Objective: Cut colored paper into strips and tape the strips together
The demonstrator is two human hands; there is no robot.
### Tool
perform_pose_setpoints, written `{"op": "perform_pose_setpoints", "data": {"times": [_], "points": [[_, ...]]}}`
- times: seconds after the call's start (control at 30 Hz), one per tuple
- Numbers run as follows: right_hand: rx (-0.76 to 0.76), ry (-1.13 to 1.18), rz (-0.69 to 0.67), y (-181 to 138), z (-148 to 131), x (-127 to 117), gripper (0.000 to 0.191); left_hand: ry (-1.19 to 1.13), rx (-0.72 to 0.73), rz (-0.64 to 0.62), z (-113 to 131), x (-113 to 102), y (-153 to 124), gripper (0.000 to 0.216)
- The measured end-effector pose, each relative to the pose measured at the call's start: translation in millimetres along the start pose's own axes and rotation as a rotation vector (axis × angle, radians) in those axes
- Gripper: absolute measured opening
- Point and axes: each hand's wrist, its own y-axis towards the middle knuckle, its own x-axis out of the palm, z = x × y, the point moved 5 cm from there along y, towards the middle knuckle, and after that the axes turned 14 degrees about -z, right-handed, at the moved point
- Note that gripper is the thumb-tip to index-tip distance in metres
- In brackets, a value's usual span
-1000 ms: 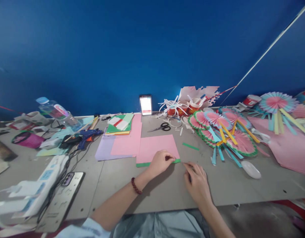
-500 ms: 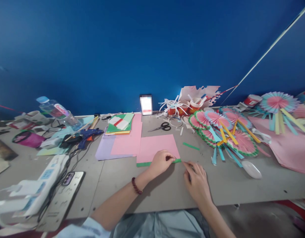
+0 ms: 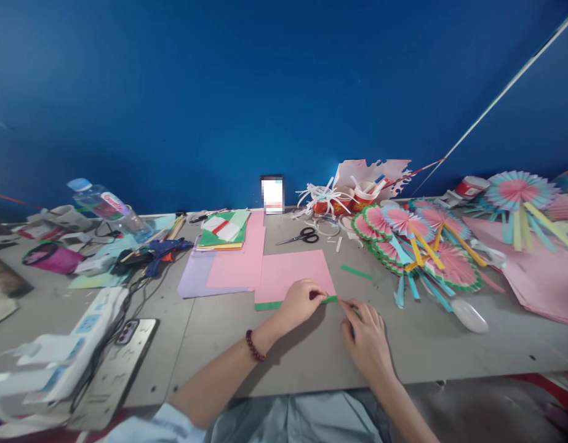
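A pink sheet of paper lies flat in front of me, with a green strip along its near edge. My left hand, a beaded bracelet at its wrist, rests over the right half of that edge. Its thumb and forefinger are pinched together on the green border. My right hand lies on the table just past the sheet's near right corner, fingers stretched out and the index fingertip at the end of the strip. Whether that fingertip touches the paper is hard to tell. A loose green strip lies beyond the right hand.
Black-handled scissors lie behind the sheet. Pleated paper fans and a white spoon-shaped object are at right. Stacked coloured paper, a glue gun, a power strip and a phone occupy the left.
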Motion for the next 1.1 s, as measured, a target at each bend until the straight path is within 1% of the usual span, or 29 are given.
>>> {"op": "perform_pose_setpoints", "data": {"times": [0.37,1.1], "points": [[0.017,-0.015,-0.015,-0.6,1.6,2.3,0.040,0.008,-0.006,0.001,0.8,0.8,-1.0,0.014],[0.012,-0.030,0.018,-0.8,-0.3,0.6,0.037,0.010,-0.002,-0.001,2.1,1.6,-2.1,0.013]]}}
